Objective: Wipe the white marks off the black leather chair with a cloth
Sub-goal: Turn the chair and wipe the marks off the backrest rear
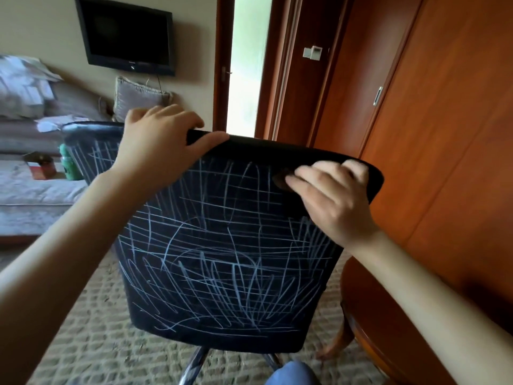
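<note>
my left hand (158, 137) was clamped over the top edge of the chair (222, 315), fingers hooked over the far side and thumb lying along the rim. i judged that grip was there to steady the backrest, since the chair sat on a metal swivel base and would likely have turned away under rubbing. the chair stood on the carpet (97, 343) right in front of me with its back facing me, between the sofa (33, 195) on the left and the wooden table (388, 329) on the right.

the black leather was covered with white marks (211, 245), long crossing strokes running up, down and sideways from the left edge to the bottom. only the upper right corner looked plain black.

my right hand (333, 195) was on that corner, fingers laid fairly flat and pressing a small dark cloth (280, 181) against the leather, not curled round it. the hand was blurred, and the cloth was hard to tell from the chair, so its full outline was unclear. pressing flat probably spread the pressure for wiping. by my reckoning most of the job was still to do.
</note>
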Demonstrator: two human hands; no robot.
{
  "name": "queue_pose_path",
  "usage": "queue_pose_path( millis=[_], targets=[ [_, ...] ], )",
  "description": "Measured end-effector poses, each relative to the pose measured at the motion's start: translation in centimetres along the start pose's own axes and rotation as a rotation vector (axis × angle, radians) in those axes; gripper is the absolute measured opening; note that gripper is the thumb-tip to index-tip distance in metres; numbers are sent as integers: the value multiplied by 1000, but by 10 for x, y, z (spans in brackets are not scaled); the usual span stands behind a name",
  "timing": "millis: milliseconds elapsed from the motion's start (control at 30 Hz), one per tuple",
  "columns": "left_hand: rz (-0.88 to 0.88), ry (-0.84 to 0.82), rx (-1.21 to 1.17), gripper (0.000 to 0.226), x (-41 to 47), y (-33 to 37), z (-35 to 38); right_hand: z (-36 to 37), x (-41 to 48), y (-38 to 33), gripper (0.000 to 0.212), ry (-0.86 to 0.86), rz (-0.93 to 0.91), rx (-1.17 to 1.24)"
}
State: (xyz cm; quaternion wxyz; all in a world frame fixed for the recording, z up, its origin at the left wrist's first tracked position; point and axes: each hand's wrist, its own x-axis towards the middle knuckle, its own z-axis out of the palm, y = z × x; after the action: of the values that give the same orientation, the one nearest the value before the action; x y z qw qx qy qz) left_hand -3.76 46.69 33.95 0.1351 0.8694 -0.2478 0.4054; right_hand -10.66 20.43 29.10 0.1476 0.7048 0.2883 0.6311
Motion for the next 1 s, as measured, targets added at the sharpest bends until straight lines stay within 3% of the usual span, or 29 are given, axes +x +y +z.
queue_pose_path(
  millis=[133, 233, 333, 433, 567, 800, 900, 1000],
  targets=[
    [-35, 82, -59, 75, -4, -7, 10, 7, 20, 3, 20, 144, 129, 52],
    [-41, 101, -85, 75, -4, -6, 12, 23, -20, -19, 14, -28, 1, 98],
    [-47, 100, -76, 76, -4, -4, 13, 27, -49, -33, 24, -200, -137, 52],
    [-56, 102, -80, 75, -6, -4, 15, 20, -20, -23, 13, -80, -75, 25],
    [-70, 107, -80, 74, -6, -1, 15, 16, 20, -14, 16, 46, 33, 3],
    [-66, 118, -77, 75, -8, 0, 16, 39, -30, -50, 27, -170, -60, 28],
    [-68, 122, -71, 76, -7, 0, 16, 27, -5, -37, 19, -79, -66, 38],
    [-76, 126, -69, 76, -8, 0, 16, 15, 33, -19, 20, 96, 51, 19]
  ],
)
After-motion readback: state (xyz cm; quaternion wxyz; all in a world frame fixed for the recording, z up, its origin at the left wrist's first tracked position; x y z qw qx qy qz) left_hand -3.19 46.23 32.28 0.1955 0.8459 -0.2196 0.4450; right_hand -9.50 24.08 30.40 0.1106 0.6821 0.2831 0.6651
